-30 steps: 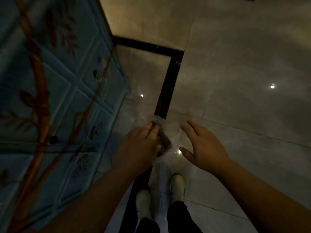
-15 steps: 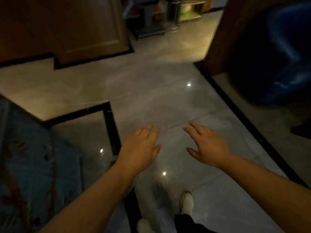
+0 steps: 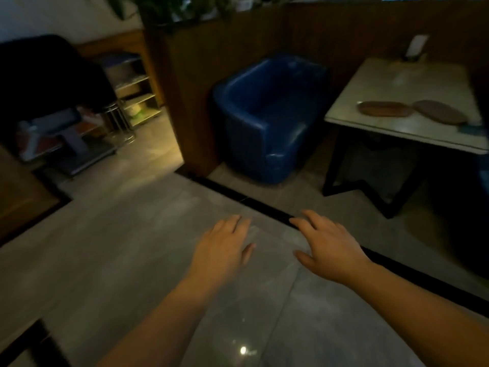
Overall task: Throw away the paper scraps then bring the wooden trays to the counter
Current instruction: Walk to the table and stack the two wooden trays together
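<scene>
I am holding my left hand [image 3: 223,246] and my right hand [image 3: 329,247] out in front of me, palms down, side by side but not touching. The grip of each hand is apart: the fingers are spreading loosely and nothing is lying in either of them. Both hands are hanging above the glossy grey tiled floor [image 3: 132,247], where a small bright point of light is reflecting low in the view. A narrow black strip in the floor [image 3: 264,207] is running just past my fingertips, from the wooden wall toward the right edge.

Beyond this strip, a rounded blue leather armchair [image 3: 264,115] is standing against the dark brown wooden partition wall [image 3: 190,88]. To the right of the armchair, a pale square table with black metal legs [image 3: 397,83] is standing. The two flat oval wooden trays [image 3: 385,109] are lying on this table near its front edge, side by side and close together; whether they are touching I cannot tell. They are well apart from my hands. A small white card stand [image 3: 415,47] is standing at the far side of the table.

On the far left, a metal shelf rack [image 3: 135,94] is showing, dim and blurred.
</scene>
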